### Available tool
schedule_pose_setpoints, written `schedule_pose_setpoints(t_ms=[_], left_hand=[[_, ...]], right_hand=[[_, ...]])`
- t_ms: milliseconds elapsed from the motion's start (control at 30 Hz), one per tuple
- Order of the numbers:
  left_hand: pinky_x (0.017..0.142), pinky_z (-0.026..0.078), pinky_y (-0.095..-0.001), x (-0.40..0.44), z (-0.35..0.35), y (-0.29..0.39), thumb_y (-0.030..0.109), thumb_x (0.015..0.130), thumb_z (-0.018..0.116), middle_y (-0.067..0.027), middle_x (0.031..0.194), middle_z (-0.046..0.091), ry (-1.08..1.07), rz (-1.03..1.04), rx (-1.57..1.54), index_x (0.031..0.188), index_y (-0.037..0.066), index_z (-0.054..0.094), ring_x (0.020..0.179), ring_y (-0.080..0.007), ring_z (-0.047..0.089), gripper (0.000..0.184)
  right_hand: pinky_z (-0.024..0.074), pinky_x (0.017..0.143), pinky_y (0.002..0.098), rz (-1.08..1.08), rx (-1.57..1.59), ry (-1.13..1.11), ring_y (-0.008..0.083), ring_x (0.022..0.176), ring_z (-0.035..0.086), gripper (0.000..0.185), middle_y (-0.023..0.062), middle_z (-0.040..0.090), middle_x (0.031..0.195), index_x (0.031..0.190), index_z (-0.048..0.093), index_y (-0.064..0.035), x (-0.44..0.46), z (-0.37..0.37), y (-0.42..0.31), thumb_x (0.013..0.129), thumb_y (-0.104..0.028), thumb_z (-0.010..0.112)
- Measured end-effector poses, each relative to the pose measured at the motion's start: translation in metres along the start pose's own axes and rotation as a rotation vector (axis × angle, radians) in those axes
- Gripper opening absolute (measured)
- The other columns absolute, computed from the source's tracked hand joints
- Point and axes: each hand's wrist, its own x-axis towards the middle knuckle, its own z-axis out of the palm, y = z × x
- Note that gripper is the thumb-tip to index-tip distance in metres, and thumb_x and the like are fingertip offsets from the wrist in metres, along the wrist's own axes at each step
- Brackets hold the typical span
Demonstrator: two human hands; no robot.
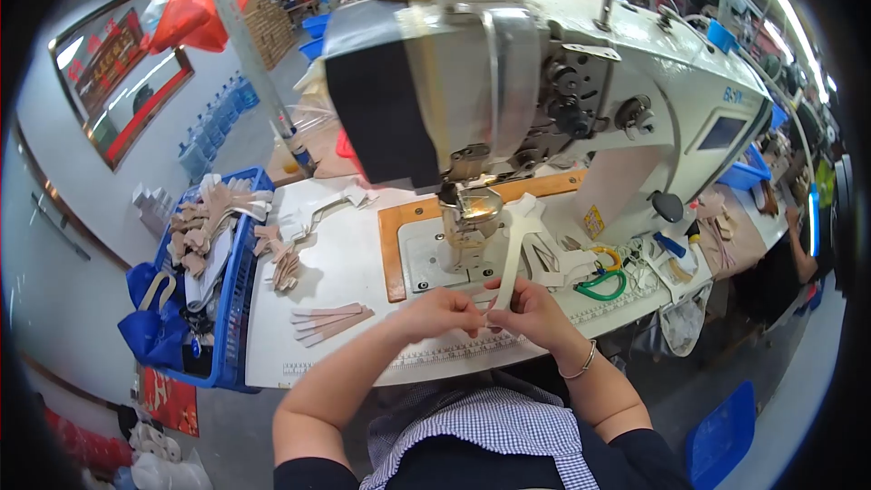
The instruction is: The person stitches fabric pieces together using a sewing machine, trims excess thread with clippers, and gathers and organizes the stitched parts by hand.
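In front of the sewing machine's needle area (469, 240), both hands meet near the table's front edge. My right hand (535, 316) is closed on the lower end of a white strap-like piece (515, 259), whose wider, branched top points up past the needle plate (435, 259). Close beside it, my left hand (446, 313) has its fingers pinched together near the piece's lower end; what lies between them is too small to make out. A fanned stack of pale pink strips (331, 322) lies on the table left of my left hand.
A blue basket (238, 308) of beige and white pieces stands left of the white table (272, 345). More cut pieces (279, 259) lie near it. Green-handled scissors (603, 289), yellow-handled snips (608, 259) and tangled white cord lie to the right. A ruler strip (435, 349) runs along the front edge.
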Motion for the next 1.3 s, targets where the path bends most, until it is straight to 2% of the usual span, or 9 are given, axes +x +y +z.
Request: schedule_pose_setpoints(t_ms=[267,333,400,667,833,900,1000,1100,1300], left_hand=[[0.077,0.049,-0.0286,-0.011,-0.018,0.046,0.032,0.094,0.05,-0.008,0.092,0.067,0.044,-0.086,0.062,0.103,0.003,0.067,0.085,-0.0154,0.062,0.035],[0.074,0.049,-0.0302,-0.02,0.0,0.062,0.036,0.09,0.056,-0.0079,0.089,0.067,0.185,-0.186,0.582,0.101,0.006,0.067,0.082,-0.0157,0.061,0.034],[0.071,0.048,-0.0285,-0.016,0.008,0.04,0.028,0.085,0.064,-0.0058,0.085,0.067,0.288,-0.027,0.629,0.095,0.005,0.066,0.076,-0.0141,0.061,0.025],[0.079,0.049,-0.023,-0.011,0.013,0.013,0.019,0.089,0.062,-0.0036,0.092,0.066,0.239,0.084,0.172,0.095,0.001,0.063,0.087,-0.0103,0.062,0.019],[0.063,0.044,-0.0191,-0.007,0.003,0.031,0.012,0.086,0.064,-0.0003,0.082,0.062,0.295,0.12,-0.036,0.089,0.002,0.062,0.075,-0.0053,0.057,0.011],[0.055,0.04,-0.0177,0.007,-0.022,0.029,0.014,0.082,0.064,0.0021,0.07,0.057,0.411,0.154,-0.012,0.08,0.005,0.061,0.064,-0.0041,0.054,0.01],[0.064,0.038,-0.022,0.011,-0.045,0.064,0.012,0.079,0.065,-0.0009,0.072,0.06,0.412,0.257,-0.172,0.079,0.004,0.063,0.067,-0.0085,0.053,0.008],[0.063,0.037,-0.0228,0.023,-0.06,0.069,0.014,0.079,0.065,-0.0021,0.072,0.061,0.52,0.152,-0.131,0.083,0.004,0.065,0.066,-0.0098,0.054,0.011],[0.061,0.038,-0.0248,0.028,-0.062,0.062,0.01,0.081,0.062,-0.0034,0.076,0.061,0.529,0.154,-0.269,0.086,0.004,0.064,0.064,-0.01,0.052,0.007]], right_hand=[[0.0527,0.068,0.0244,-0.105,-0.047,0.077,0.0121,0.074,0.063,0.046,0.0053,0.063,0.086,0.121,0.048,0.0036,0.004,-0.003,-0.002,0.08,-0.001,0.067],[0.0521,0.068,0.024,-0.123,-0.049,0.095,0.0116,0.075,0.063,0.045,0.006,0.064,0.087,0.121,0.048,0.0039,0.007,0.001,-0.003,0.08,-0.001,0.067],[0.0521,0.069,0.0239,-0.145,-0.056,0.096,0.0114,0.076,0.063,0.045,0.0058,0.064,0.087,0.121,0.048,0.0033,0.01,0.005,-0.002,0.081,0.0,0.066],[0.052,0.074,0.0254,-0.167,-0.004,0.09,0.0118,0.083,0.062,0.047,0.0059,0.065,0.09,0.124,0.045,0.0015,0.008,0.007,-0.004,0.082,-0.001,0.066],[0.0501,0.07,0.0232,-0.227,0.014,0.168,0.0097,0.08,0.061,0.041,0.0025,0.062,0.089,0.123,0.046,0.0017,0.028,-0.009,-0.007,0.086,-0.005,0.063],[0.048,0.068,0.0218,-0.31,0.361,0.254,0.0082,0.075,0.058,0.028,0.003,0.06,0.087,0.116,0.052,-0.0025,0.045,-0.025,-0.03,0.09,-0.009,0.058],[0.0446,0.066,0.0202,-0.711,-0.308,0.678,0.0099,0.072,0.056,0.023,0.0025,0.058,0.082,0.106,0.054,-0.0026,0.071,-0.044,-0.054,0.087,-0.01,0.064],[0.043,0.07,0.03,-0.741,-0.629,0.553,0.0196,0.076,0.051,0.015,0.007,0.054,0.075,0.08,0.065,-0.0023,0.071,-0.03,-0.082,0.078,-0.015,0.073],[0.0394,0.08,0.0337,-0.661,-0.618,0.518,0.0217,0.086,0.049,0.017,0.0067,0.056,0.075,0.088,0.072,-0.0087,0.086,-0.029,-0.063,0.075,-0.019,0.075]])
